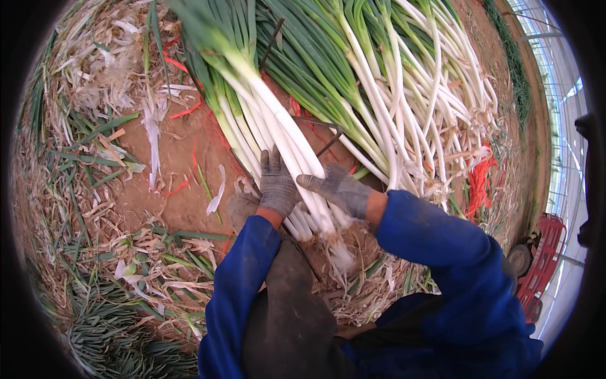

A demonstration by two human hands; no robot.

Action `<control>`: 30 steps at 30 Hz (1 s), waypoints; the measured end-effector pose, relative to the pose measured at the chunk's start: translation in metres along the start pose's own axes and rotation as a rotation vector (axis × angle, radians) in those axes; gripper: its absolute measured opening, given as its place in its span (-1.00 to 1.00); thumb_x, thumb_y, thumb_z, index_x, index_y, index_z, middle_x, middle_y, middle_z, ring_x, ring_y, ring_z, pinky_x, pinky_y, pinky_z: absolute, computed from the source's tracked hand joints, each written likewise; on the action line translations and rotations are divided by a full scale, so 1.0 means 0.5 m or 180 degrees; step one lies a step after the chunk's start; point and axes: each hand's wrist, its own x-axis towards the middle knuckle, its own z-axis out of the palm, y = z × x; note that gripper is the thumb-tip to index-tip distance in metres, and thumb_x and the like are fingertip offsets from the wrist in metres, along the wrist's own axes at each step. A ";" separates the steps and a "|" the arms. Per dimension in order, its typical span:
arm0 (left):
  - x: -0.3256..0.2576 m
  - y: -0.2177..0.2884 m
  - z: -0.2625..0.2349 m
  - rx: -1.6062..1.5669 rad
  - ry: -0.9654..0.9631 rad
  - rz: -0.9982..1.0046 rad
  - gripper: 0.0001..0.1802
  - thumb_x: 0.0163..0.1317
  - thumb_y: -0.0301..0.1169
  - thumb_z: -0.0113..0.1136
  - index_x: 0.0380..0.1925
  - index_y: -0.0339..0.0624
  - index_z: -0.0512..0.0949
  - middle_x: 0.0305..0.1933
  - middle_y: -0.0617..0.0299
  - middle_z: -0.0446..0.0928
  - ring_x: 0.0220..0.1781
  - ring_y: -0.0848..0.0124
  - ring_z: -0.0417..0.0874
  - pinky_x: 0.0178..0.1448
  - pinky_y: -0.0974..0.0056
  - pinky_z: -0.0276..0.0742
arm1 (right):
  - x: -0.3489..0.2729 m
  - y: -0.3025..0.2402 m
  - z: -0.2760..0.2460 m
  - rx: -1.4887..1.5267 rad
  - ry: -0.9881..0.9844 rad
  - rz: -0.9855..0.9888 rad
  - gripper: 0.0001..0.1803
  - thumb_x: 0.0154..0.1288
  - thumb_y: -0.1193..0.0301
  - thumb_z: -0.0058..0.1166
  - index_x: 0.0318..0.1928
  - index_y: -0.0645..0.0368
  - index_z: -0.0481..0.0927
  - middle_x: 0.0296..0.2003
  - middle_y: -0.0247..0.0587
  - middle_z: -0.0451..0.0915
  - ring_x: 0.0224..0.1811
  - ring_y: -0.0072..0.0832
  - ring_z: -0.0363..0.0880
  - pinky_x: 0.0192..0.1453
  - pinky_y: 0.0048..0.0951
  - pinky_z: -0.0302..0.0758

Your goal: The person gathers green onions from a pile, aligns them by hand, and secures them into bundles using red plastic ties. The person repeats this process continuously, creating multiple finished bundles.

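A bunch of long green onions (287,129) lies slanting before me, white stalks toward me and green leaves away. Its leaf end is blurred at the top. My left hand (278,183), in a grey glove, rests on the white stalks with its fingers stretched out. On the bunch's right side is my gloved right hand (344,191); its thumb lies across the stalks and its other fingers are partly hidden, gripping them. The pale roots (341,256) hang just below my hands. Thin dark rods (329,143) show beneath and beside the bunch.
A large pile of green onions (404,95) lies to the right. Red twine (481,180) sits by its root ends. Dry husks (107,69) and leaf scraps cover soil at left. More green leaves (120,341) lie lower left. A red cart-like thing (541,265) stands far right.
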 end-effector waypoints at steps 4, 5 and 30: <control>0.012 0.083 -0.047 0.2452 -0.0199 0.0336 -0.18 0.01 -0.02 0.24 0.29 -0.14 0.35 0.42 -0.01 0.20 0.54 -0.07 -0.08 0.53 -0.29 -0.37 | 0.087 0.167 0.007 -0.1109 0.0078 0.0080 -0.43 0.30 -0.02 0.08 -0.18 0.36 0.62 -0.44 0.09 0.63 -0.34 -0.19 0.67 -0.17 -0.21 0.53; 0.008 0.078 -0.055 0.2414 -0.0254 0.0262 -0.18 0.01 -0.03 0.25 0.28 -0.14 0.36 0.42 -0.01 0.20 0.54 -0.07 -0.07 0.52 -0.29 -0.37 | 0.096 0.171 0.011 -0.1194 0.0085 0.0033 -0.45 0.30 -0.02 0.08 -0.18 0.33 0.63 -0.43 0.09 0.64 -0.34 -0.16 0.67 -0.16 -0.20 0.53; -0.008 0.065 -0.077 0.2323 -0.0121 0.0350 -0.29 -0.04 -0.15 0.21 0.18 -0.20 0.44 0.34 -0.11 0.28 0.52 -0.08 0.00 0.54 -0.24 -0.28 | 0.005 0.007 0.002 -0.0687 0.1382 -0.1089 -0.56 0.34 0.09 0.04 -0.14 0.28 0.59 -0.52 0.10 0.57 -0.45 -0.03 0.62 -0.31 -0.15 0.49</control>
